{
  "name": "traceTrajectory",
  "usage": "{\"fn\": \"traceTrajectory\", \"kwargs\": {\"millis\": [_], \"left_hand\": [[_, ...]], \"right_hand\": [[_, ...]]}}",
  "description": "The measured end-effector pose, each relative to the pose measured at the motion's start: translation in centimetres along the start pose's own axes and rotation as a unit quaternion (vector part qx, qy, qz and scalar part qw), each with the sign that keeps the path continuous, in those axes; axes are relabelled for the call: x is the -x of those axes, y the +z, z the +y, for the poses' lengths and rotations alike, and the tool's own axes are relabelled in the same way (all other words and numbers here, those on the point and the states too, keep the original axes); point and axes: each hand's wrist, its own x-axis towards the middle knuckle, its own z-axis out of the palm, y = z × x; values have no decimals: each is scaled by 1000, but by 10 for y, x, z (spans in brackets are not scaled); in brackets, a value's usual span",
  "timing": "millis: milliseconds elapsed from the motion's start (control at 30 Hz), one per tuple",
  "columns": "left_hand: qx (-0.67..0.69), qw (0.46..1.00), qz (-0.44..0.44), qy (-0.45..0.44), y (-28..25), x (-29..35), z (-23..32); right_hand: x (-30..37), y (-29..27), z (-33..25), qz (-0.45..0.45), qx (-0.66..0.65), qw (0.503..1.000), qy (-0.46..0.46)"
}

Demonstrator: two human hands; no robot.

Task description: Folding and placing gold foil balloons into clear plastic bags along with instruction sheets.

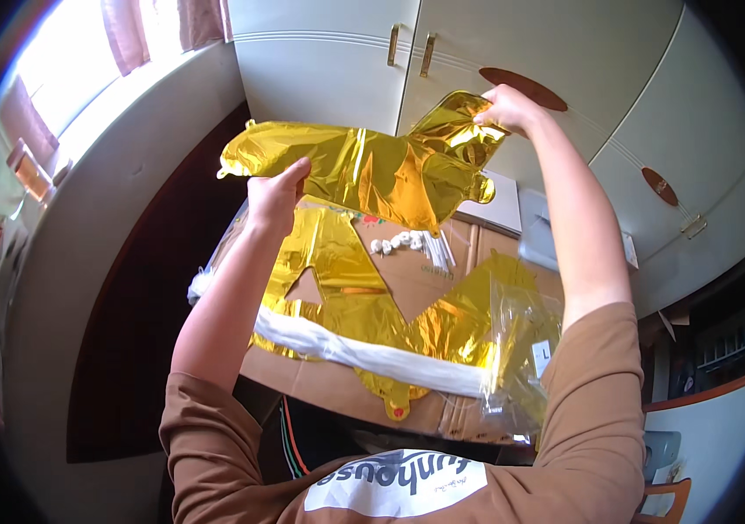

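Note:
A flat, shiny gold foil balloon (337, 170) is stretched between my two hands above the cardboard. My left hand (278, 196) grips its lower edge toward the left end, thumb on the front. Higher up and farther away, my right hand (512, 109) pinches the right end, where the foil is bent and creased. Beneath lie more flat gold foil balloons (350, 262), partly covered by a long bundle of white strands (363, 351). A clear plastic bag (521, 327) with a white label rests over the foil on the right.
Small white lumps (398, 242) and thin white sticks (440, 249) lie on the cardboard (294, 375). A pale plastic container (540, 240) sits at the back right. Cream cabinet doors (329, 79) rise behind; a bright window (71, 61) is at the left.

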Motion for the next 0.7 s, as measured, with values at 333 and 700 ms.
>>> {"fn": "traceTrajectory", "kwargs": {"millis": [333, 700], "left_hand": [[-232, 969, 76, -48, -23, -92, -109], [-605, 792, -27, -79, -60, -78, -47]], "right_hand": [[-128, 163, 38, 62, 258, 960, 87], [-144, 190, 75, 88, 348, 933, 23]]}}
